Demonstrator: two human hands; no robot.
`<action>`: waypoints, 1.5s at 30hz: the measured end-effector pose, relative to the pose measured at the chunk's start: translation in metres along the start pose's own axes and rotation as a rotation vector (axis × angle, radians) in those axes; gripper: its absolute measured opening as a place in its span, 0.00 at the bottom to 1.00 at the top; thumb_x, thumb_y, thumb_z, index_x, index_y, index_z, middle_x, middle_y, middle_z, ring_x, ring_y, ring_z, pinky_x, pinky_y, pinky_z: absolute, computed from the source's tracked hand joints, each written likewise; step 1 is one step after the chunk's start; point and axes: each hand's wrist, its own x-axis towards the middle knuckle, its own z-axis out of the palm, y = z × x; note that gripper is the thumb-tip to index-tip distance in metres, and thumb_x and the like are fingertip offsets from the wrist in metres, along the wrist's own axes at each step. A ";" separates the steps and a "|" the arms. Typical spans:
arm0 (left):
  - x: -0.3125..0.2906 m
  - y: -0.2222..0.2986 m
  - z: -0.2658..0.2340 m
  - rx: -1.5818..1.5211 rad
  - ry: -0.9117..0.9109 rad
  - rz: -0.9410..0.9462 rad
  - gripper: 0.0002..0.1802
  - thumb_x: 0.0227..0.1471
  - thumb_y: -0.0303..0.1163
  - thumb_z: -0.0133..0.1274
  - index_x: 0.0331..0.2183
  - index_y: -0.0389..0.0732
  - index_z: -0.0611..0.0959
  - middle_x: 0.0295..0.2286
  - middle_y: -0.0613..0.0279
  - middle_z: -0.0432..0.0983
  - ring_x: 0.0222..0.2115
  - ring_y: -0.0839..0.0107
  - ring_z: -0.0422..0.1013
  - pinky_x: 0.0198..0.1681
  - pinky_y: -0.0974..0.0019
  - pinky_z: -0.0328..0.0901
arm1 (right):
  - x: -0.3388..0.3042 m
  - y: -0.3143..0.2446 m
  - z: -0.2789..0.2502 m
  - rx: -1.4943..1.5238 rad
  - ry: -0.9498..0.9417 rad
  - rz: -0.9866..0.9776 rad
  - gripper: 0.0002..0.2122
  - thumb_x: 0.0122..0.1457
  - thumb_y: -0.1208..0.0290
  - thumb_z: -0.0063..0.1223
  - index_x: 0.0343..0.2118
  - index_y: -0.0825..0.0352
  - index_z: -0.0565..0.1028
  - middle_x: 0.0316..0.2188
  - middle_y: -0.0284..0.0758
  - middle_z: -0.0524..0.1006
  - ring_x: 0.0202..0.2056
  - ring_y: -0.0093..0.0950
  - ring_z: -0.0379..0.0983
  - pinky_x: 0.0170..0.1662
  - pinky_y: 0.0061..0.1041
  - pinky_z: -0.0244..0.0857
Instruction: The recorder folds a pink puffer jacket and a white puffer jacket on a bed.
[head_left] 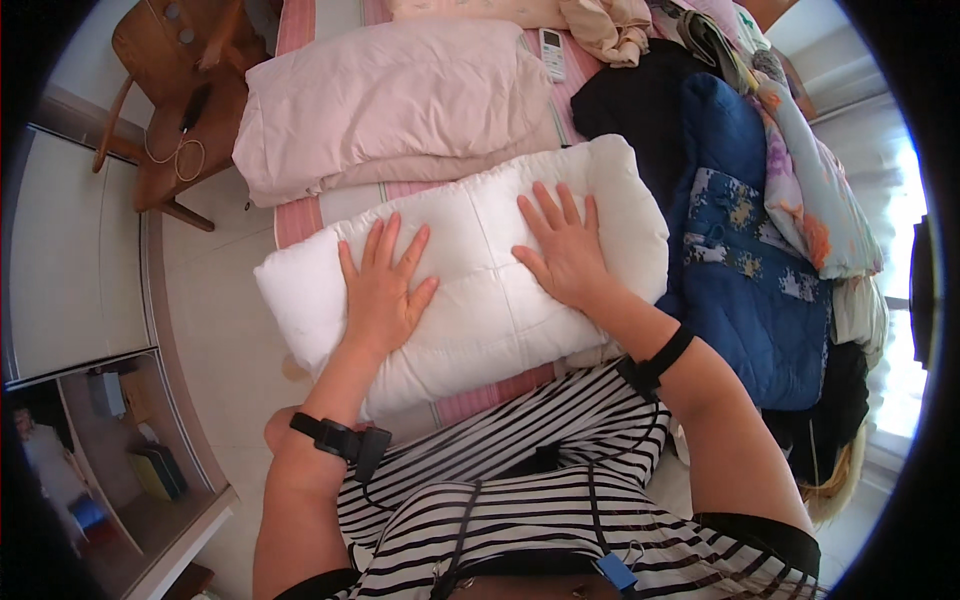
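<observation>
A white quilted comforter (450,330), folded into a thick oblong, lies in front of me on a pink striped bed sheet (298,220). My left hand (382,285) presses flat on its left half, fingers spread. On the right half rests my right hand (565,245), palm down with the fingers apart. Neither hand grips the fabric. Just beyond the comforter is a folded pale pink quilt (395,105), apart from both hands.
To the right are a folded blue quilt (755,330), a floral quilt (815,190) and black cloth (635,95). A white remote control (551,55) lies beyond the pink quilt. A wooden chair (190,110) stands at the far left, near a cabinet (75,250).
</observation>
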 end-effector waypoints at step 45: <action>0.009 -0.024 0.035 0.051 0.081 0.008 0.33 0.51 0.49 0.44 0.58 0.53 0.62 0.60 0.59 0.48 0.61 0.55 0.44 0.58 0.35 0.30 | -0.008 0.090 0.039 0.139 0.053 0.072 0.28 0.58 0.51 0.39 0.61 0.56 0.56 0.64 0.33 0.48 0.65 0.35 0.39 0.61 0.52 0.29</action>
